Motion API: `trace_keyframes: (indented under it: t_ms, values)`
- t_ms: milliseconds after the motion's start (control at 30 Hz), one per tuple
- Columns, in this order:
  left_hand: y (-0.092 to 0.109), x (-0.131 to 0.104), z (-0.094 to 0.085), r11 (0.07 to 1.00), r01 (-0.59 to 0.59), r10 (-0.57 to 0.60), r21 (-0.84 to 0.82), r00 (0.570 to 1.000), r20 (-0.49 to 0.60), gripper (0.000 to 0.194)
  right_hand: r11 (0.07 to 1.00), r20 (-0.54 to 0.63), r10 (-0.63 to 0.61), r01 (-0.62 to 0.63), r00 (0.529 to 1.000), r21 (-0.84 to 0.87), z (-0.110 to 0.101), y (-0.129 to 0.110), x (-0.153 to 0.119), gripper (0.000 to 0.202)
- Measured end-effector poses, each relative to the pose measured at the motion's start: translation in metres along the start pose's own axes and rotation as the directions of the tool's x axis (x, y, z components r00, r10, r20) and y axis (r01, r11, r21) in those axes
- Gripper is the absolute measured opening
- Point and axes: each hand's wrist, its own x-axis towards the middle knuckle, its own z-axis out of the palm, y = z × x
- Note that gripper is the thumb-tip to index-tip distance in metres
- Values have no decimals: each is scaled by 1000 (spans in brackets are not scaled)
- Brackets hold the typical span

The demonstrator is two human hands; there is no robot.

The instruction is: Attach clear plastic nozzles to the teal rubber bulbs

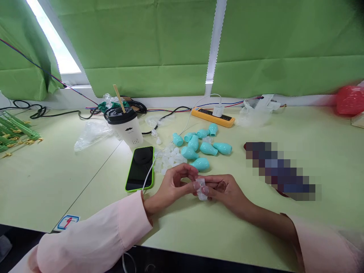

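Note:
Between both hands is a small translucent white plastic piece [201, 189], pinched by the thumbs and fingers just above the table. My left hand [178, 182] grips it from the left with its fingers curled behind. From the right, my right hand [224, 189] presses its thumb against the same piece. Just beyond the fingers lie several glossy turquoise bulb-shaped hollow parts [193, 143], the closest one [200, 164] almost at my fingertips. A loose pile of translucent white plastic pieces [169, 158] sits to their left.
A phone in a green case [139, 168] lies left of my hands, a white cable across it. Behind stands a lidded paper cup [127, 131] with a straw. A yellow power strip [213, 117] is at the back; a pixelated dark object [278, 170] lies right. Green parts [17, 131] are far left.

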Motion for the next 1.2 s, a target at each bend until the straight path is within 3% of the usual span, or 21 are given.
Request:
trace_keyframes:
  t_ms: [100, 167, 333, 400, 467, 567, 600, 667, 767, 833, 933, 1033, 1133, 1200]
  values:
    - [0, 0, 0, 998, 67, -66, -10, 996, 63, 41, 989, -95, -97, 85, 991, -122, 4, 1, -4, 35]
    - [-3, 0, -1, 996, 79, -81, 28, 994, 72, 35, 982, -155, -140, 117, 978, -149, 7, 0, -6, 32]
    - [-8, 2, -3, 993, 28, -28, 114, 1000, -4, 25, 977, -219, -149, 110, 964, -182, 3, 0, -1, 19]
    - [-8, 2, -3, 995, 14, -10, 99, 999, -41, 25, 947, -248, -230, 157, 941, -282, -3, 1, 4, 13]
    - [-6, 2, -3, 996, 10, 0, 90, 994, -107, 23, 841, -268, -423, 265, 865, -472, -12, 2, 10, 11]
    - [-3, 2, -3, 993, -2, 25, 114, 979, -200, 19, 482, -98, -699, 366, 708, -796, -23, 2, 18, 31]
    - [-3, 2, -3, 993, -7, 33, 122, 976, -215, 18, 366, -9, -715, 364, 699, -857, -26, 2, 20, 38]
    - [-3, 2, -4, 993, -7, 34, 118, 972, -231, 18, 216, 124, -658, 343, 743, -914, -29, 4, 23, 48]
    - [-5, 2, -5, 994, -11, 39, 111, 966, -257, 19, 149, 198, -529, 321, 825, -935, -32, 9, 28, 51]
    - [-6, 1, -5, 992, -33, 64, 121, 962, -264, 20, 164, 206, -503, 326, 840, -931, -33, 12, 29, 44]
    - [-7, 1, -5, 989, -59, 92, 137, 963, -254, 20, 273, 149, -555, 348, 818, -897, -35, 12, 27, 34]
    - [-7, 1, -5, 990, -67, 98, 127, 962, -254, 18, 488, 19, -571, 358, 821, -796, -35, 7, 18, 32]
    - [-5, 1, -4, 992, -63, 89, 105, 962, -260, 17, 763, -84, -451, 335, 889, -553, -36, 2, 6, 30]
    - [-3, 1, -4, 996, -34, 52, 84, 973, -225, 19, 885, -96, -348, 293, 932, -362, -37, 0, 1, 28]
